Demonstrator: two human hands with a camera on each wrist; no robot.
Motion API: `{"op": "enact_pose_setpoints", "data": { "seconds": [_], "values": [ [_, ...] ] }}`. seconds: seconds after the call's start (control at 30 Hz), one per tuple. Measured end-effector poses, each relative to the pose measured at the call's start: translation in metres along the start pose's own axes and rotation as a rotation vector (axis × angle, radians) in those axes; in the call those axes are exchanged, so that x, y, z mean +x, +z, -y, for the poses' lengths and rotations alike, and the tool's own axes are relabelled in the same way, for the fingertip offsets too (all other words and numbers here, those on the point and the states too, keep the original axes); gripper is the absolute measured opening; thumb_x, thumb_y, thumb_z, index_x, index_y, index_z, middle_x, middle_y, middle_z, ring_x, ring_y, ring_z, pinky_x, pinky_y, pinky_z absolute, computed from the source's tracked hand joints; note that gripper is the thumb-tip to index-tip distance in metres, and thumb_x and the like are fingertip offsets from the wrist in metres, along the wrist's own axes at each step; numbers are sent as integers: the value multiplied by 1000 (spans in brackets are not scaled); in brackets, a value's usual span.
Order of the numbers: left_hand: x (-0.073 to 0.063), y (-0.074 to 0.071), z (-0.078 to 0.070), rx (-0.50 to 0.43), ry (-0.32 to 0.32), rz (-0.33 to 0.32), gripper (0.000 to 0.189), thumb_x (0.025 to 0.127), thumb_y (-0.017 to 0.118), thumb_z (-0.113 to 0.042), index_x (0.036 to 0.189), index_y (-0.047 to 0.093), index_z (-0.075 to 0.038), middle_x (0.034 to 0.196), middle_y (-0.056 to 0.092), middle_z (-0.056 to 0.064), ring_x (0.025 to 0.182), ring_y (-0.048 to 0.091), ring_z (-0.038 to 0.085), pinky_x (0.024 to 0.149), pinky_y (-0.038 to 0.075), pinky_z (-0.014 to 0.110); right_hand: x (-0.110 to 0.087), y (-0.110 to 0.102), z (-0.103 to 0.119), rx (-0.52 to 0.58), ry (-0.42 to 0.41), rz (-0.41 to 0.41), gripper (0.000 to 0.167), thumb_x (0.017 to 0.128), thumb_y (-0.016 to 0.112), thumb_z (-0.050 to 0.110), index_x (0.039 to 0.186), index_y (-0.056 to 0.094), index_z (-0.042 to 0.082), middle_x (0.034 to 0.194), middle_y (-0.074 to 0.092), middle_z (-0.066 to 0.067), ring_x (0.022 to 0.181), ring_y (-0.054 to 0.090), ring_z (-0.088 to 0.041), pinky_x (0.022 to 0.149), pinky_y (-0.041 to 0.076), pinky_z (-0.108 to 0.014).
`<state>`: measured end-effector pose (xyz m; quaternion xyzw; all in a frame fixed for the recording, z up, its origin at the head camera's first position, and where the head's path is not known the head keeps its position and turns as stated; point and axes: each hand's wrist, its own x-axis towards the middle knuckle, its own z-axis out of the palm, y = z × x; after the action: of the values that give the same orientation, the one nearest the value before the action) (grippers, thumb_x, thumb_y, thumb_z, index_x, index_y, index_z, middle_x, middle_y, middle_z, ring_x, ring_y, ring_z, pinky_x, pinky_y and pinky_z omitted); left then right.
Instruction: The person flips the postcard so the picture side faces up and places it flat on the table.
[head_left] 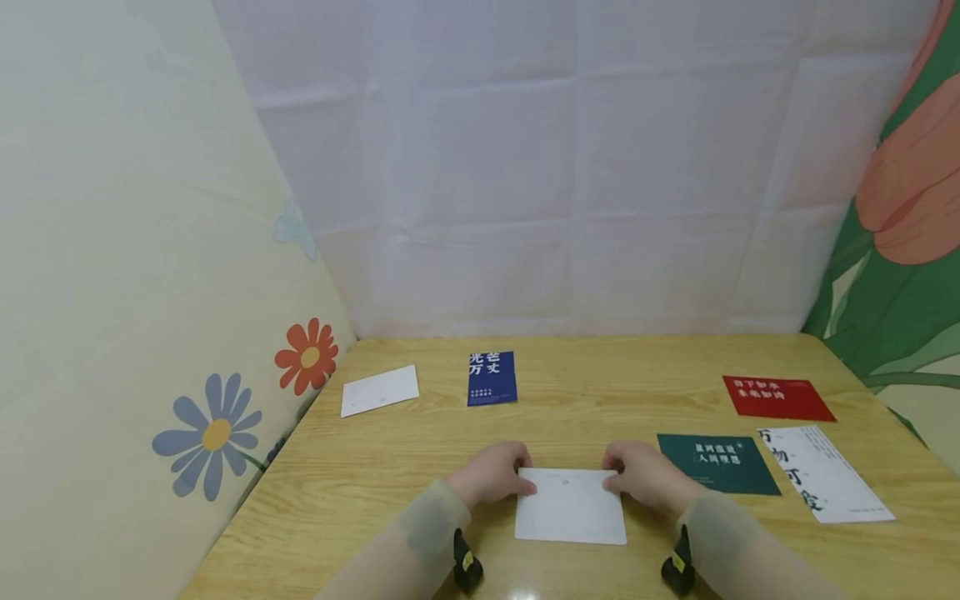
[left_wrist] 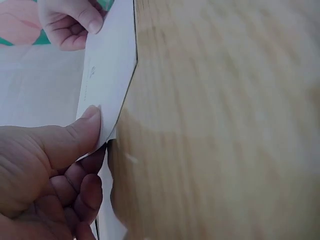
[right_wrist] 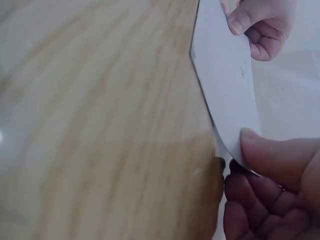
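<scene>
A white card (head_left: 570,510) with a small faint print near its far edge is held between both hands at the near middle of the table. My left hand (head_left: 495,472) pinches its left far corner, thumb on top and fingers beneath. On the opposite side my right hand (head_left: 643,477) pinches the right far corner in the same way. In the left wrist view the card (left_wrist: 111,65) has its near edge by the wood, and the curled fingers (left_wrist: 90,192) show below it. The right wrist view shows the right thumb (right_wrist: 270,155) lying on the card's face.
To the right lie a dark green card (head_left: 720,463), a white card with black characters (head_left: 825,475) and a red card (head_left: 778,398). Farther back at left are a blue card (head_left: 492,379) and a blank-looking white card (head_left: 380,391). A pale cloth (head_left: 570,167) hangs behind the wooden table (head_left: 360,483).
</scene>
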<state>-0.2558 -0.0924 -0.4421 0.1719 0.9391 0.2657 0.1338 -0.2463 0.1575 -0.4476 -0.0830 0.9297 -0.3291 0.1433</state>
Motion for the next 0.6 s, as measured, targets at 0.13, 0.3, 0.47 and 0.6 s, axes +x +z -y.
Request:
{"op": "enact_pose_setpoints", "data": {
  "seconds": [0.13,0.3,0.47,0.6],
  "values": [
    [0,-2,0,-18,7,-20,16,84,75,-19,82,60,-15,76,57,-3,70,52,15,63,43,30,-1,-1,1,49,15,-18,8,86,71,10,90,66,14,86,60,0,79,53,-19,73,45,-36],
    [0,-5,1,-95,-1,-17,15,86,73,-17,82,59,-13,76,58,-1,68,52,16,59,44,30,-4,-6,5,80,17,-24,8,86,70,10,91,65,13,85,60,-1,78,53,-19,70,45,-35],
    [1,-10,0,-164,-13,-22,13,87,71,-16,83,59,-14,79,59,0,71,54,17,60,45,31,-6,-14,9,94,2,-43,6,88,69,11,92,66,14,89,60,0,82,53,-19,74,46,-37],
    [3,-17,-2,-165,4,-41,12,89,70,-17,84,60,-14,82,60,0,74,56,18,64,46,33,-6,-21,13,92,-28,-72,6,88,69,12,91,66,15,90,61,1,84,54,-18,76,48,-38]
  ]
}}
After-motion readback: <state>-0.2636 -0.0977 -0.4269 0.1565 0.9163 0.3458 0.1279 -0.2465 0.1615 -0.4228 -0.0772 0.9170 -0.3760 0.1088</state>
